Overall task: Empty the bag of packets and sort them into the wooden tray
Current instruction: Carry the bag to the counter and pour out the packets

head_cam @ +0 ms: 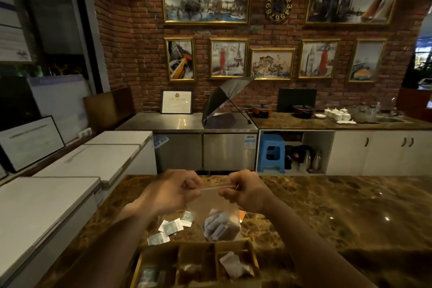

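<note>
**Inspector:** State of the hands?

**Assistant:** Left hand (171,190) and right hand (243,190) both pinch the top strip of the clear bag (217,217), one at each end, fingers curled onto it. The bag hangs between them above the marble counter (327,206), with grey-white packets (216,227) bunched at its bottom.

**Inspector:** The tray?

**Assistant:** The wooden tray (196,264) sits at the near counter edge, just below the bag. Each of its three compartments holds something; the right one holds a pale packet.

**Inspector:** Loose items?

**Assistant:** Several small white sachets (171,228) lie on the counter beyond the tray's left end, beside the bag.

**Inspector:** Open room?

**Assistant:** Bare counter extends right of the tray. White chest lids (46,203) border the counter's left edge.
</note>
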Motion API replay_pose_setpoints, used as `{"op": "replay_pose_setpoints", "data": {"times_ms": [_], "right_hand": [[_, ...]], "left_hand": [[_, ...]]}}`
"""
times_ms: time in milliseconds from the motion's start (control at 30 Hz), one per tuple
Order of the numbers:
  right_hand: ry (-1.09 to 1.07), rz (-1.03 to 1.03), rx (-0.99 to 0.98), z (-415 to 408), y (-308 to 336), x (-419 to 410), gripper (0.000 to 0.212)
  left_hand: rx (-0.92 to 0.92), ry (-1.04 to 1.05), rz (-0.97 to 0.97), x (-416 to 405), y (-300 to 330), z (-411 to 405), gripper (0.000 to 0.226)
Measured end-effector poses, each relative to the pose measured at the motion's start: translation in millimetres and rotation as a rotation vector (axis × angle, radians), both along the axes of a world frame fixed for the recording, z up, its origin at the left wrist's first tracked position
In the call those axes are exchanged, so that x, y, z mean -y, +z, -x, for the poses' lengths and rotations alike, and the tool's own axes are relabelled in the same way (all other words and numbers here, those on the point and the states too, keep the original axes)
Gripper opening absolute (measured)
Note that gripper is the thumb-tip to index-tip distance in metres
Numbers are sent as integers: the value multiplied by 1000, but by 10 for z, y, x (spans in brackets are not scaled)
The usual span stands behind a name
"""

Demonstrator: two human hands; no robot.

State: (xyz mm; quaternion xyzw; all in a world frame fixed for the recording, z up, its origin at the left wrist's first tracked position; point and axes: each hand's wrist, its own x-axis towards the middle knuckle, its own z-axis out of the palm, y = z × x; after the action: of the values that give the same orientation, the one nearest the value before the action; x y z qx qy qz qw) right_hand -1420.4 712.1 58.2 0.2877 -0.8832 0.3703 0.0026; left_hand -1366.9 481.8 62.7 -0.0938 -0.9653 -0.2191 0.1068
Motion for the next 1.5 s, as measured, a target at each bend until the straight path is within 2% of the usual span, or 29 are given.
{"op": "replay_pose_setpoints", "data": {"times_ms": [200, 300, 433, 500, 567, 667, 767, 867, 1067, 1333, 1500], "right_hand": [[-18, 5, 75, 182, -34, 58, 9], [-57, 73, 103, 268, -67, 96, 9], [-228, 197, 86, 371, -161, 173, 23], [-296, 273, 56, 409, -193, 232, 33], [-363, 313, 67, 439, -191, 264, 27], [-318, 341, 289, 430, -161, 326, 14], [-259, 344, 464, 369, -129, 410, 12], [-246, 463, 561, 297, -109, 511, 15], [-240, 512, 685, 222, -27, 650, 29], [-327, 560, 811, 230, 79, 694, 11], [-332, 547, 790, 252, 127, 716, 21]], "left_hand": [[12, -19, -10, -62, -13, 276, 7], [-1, -12, 3, -68, -39, 369, 4], [-13, 37, -60, -105, -46, 453, 10], [53, 62, -111, -115, -54, 494, 16], [148, 116, -216, -118, -91, 531, 22], [306, 228, -486, -108, -154, 576, 9], [398, 289, -663, -89, -168, 583, 15], [457, 314, -803, -77, -161, 609, 17], [400, 345, -870, -74, -151, 611, 15], [330, 363, -920, -159, -130, 581, 20], [288, 359, -900, -168, -91, 584, 16]]}}
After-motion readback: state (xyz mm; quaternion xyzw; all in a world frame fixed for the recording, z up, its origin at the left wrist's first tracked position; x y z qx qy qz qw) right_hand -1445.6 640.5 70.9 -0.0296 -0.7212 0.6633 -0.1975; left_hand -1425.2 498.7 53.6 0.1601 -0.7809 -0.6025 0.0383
